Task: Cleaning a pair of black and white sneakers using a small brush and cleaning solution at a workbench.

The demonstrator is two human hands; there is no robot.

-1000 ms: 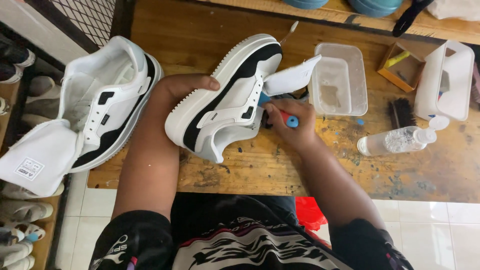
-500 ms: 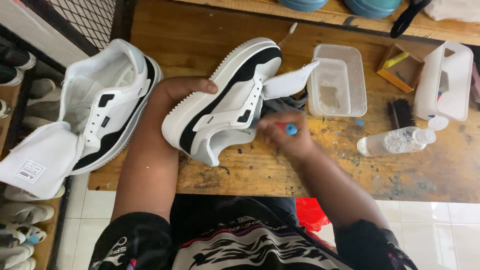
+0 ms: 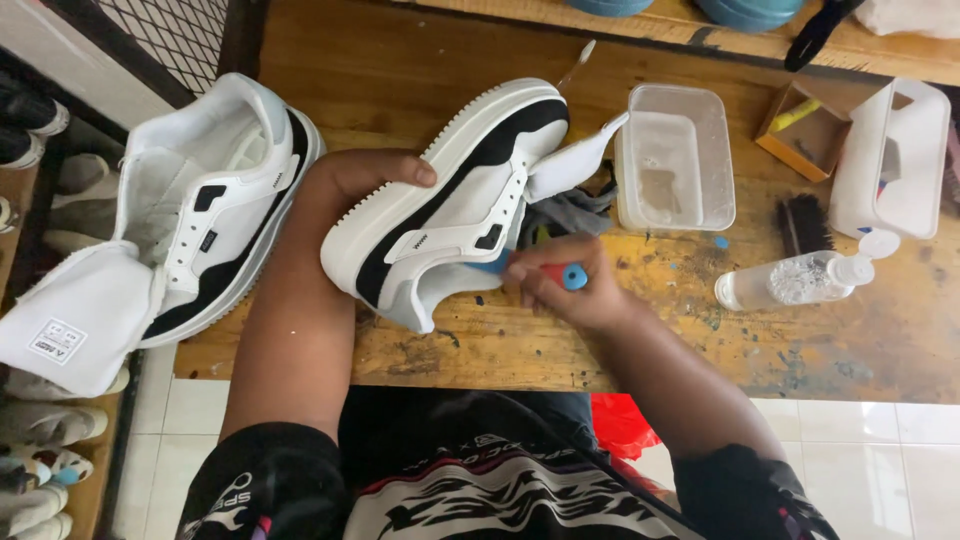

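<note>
Nearest, the right hand [image 3: 572, 283] is clenched around a small brush with a red and blue handle [image 3: 562, 274], its tip against the inner side of a white and black sneaker [image 3: 450, 200]. The left hand [image 3: 362, 176] grips that sneaker by its sole, tilting it on its side over the wooden surface [image 3: 520, 345]. Left lies a second sneaker [image 3: 210, 205]. Farther right sit a clear plastic tub [image 3: 674, 158], a dark bristle brush [image 3: 803, 226] and a clear bottle [image 3: 795, 281].

The held sneaker [image 3: 450, 195] is white with a curving black band — so is its mate [image 3: 215, 205] lying to the left. The brush handle [image 3: 565, 275] shows red with a blue end cap. The tabletop [image 3: 400, 60] is brown wood, flecked with yellow and blue paint — the tub [image 3: 675, 155] is clear.
</note>
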